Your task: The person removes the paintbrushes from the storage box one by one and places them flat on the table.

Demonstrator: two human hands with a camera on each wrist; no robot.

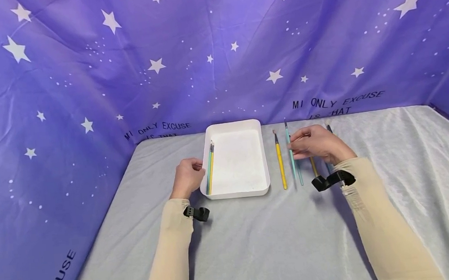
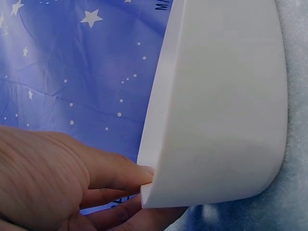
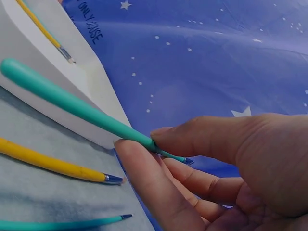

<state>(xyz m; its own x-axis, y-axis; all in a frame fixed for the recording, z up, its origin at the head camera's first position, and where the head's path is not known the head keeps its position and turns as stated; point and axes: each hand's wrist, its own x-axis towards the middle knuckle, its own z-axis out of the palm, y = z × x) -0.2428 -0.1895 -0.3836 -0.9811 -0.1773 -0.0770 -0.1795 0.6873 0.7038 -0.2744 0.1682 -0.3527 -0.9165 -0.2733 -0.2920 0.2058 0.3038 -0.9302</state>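
My left hand (image 1: 188,176) pinches the left wall of a white tray (image 1: 239,194) between thumb and fingers, as the left wrist view also shows. Inside the tray, along its left side, lie a yellow paintbrush (image 1: 212,170) and a teal paintbrush (image 1: 209,168). To the right of the tray, my right hand (image 1: 317,142) pinches another teal paintbrush (image 3: 72,103) near its metal ferrule. That brush is held above the cloth, its handle end toward the tray in the right wrist view.
Beside the tray a yellow paintbrush (image 1: 281,166) lies on the grey cloth (image 1: 251,245). A teal paintbrush (image 1: 300,175), another yellow one (image 1: 313,166) and a dark-ferruled brush (image 1: 329,127) lie partly hidden by my right hand. A purple starred curtain (image 1: 217,68) hangs behind.
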